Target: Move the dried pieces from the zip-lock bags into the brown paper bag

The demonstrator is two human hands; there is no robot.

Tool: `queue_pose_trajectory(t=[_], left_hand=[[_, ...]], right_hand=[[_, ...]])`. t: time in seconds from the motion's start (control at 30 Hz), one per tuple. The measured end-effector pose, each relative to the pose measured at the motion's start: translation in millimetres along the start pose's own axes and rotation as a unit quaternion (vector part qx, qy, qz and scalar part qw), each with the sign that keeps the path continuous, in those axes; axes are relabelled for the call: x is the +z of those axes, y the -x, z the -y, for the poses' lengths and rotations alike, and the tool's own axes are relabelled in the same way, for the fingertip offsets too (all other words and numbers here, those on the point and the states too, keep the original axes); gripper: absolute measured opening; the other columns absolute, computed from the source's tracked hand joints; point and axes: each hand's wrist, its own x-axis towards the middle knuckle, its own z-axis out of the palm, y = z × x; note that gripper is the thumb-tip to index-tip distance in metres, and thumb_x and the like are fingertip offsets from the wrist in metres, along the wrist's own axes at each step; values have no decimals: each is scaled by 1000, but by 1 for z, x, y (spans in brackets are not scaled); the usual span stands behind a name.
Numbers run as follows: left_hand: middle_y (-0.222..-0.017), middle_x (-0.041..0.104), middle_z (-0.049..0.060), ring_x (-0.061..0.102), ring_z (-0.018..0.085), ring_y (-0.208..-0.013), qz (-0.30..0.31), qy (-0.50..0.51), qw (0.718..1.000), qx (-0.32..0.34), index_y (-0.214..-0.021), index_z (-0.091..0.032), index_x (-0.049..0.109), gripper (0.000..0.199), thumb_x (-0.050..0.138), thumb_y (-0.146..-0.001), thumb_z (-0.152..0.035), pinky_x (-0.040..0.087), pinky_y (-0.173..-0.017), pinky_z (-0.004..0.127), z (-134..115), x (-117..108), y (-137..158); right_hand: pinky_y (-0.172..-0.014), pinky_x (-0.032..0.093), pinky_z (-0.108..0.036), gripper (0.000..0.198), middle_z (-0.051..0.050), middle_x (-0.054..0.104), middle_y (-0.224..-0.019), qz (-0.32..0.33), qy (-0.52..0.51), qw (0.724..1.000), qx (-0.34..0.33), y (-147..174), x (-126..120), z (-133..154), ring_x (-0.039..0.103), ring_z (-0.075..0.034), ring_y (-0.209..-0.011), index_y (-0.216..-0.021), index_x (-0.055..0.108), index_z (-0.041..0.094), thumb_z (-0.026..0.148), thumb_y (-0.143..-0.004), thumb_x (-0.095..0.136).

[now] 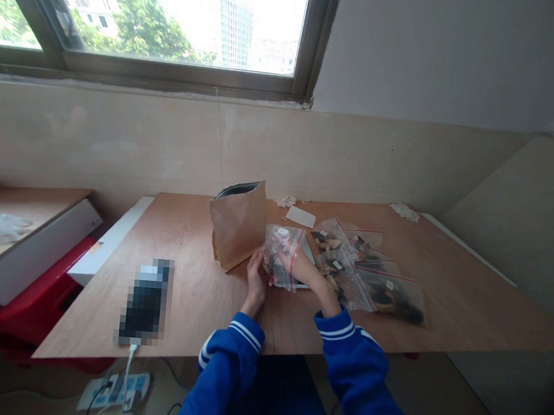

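Note:
A clear zip bag [281, 246] with a red seal line stands near the middle of the table, its contents too blurred to name. My left hand [256, 275] is closed on the bag's left side. From the right, my right hand [299, 263] reaches inside the bag, and its fingers are blurred behind the plastic. Just left of the bag stands an upright brown paper pouch [238, 227] with its top open. A flat pale object [311, 248] shows partly beneath the bag. Several clear zip bags [385, 293] with dark and tan pieces and small white labels lie to the right.
A white card [300, 216] and crumpled white bits [286, 202] lie at the back of the wooden table [183, 302]. A pixelated dark device [145, 302] with a white cable is at the left. A power strip [113, 390] sits below the front edge.

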Motion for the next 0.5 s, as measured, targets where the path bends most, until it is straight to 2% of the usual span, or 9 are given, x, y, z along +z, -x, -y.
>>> queue_pose_trajectory(t=[0.17, 0.27, 0.4, 0.5], left_hand=[[-60, 53, -4, 36, 4, -37, -10, -22, 1000, -7, -94, -18, 63, 39, 69, -70, -48, 20, -35, 18, 0, -1, 1], [-68, 57, -3, 43, 6, -45, -20, -29, 999, 11, -88, -18, 63, 33, 71, -69, -44, 25, -38, 17, -1, -1, 1], [-83, 64, 0, 57, 12, -71, -25, -43, 994, 95, -82, -20, 65, 24, 72, -70, -39, 44, -62, 21, -1, -1, 0], [-81, 64, 1, 59, 15, -77, -30, -47, 991, 120, -80, -20, 65, 22, 72, -70, -39, 46, -74, 25, 0, -1, -3]], right_hand=[[-97, 46, -46, 28, -11, 69, -102, 12, -2, 999, 30, 7, 4, -9, 63, -27, -95, -105, 64, 20, 32, -88, 46], [-98, 46, -42, 27, -10, 68, -104, 28, -20, 998, 55, 11, 7, -10, 64, -25, -97, -105, 63, 20, 34, -88, 47], [-101, 44, -42, 27, -10, 67, -109, 44, -34, 996, 70, 15, 9, -7, 63, -24, -102, -106, 61, 20, 36, -89, 49], [-100, 45, -41, 34, -11, 65, -113, 36, -43, 994, 91, 19, 14, -8, 62, -23, -104, -113, 56, 19, 36, -83, 59]])
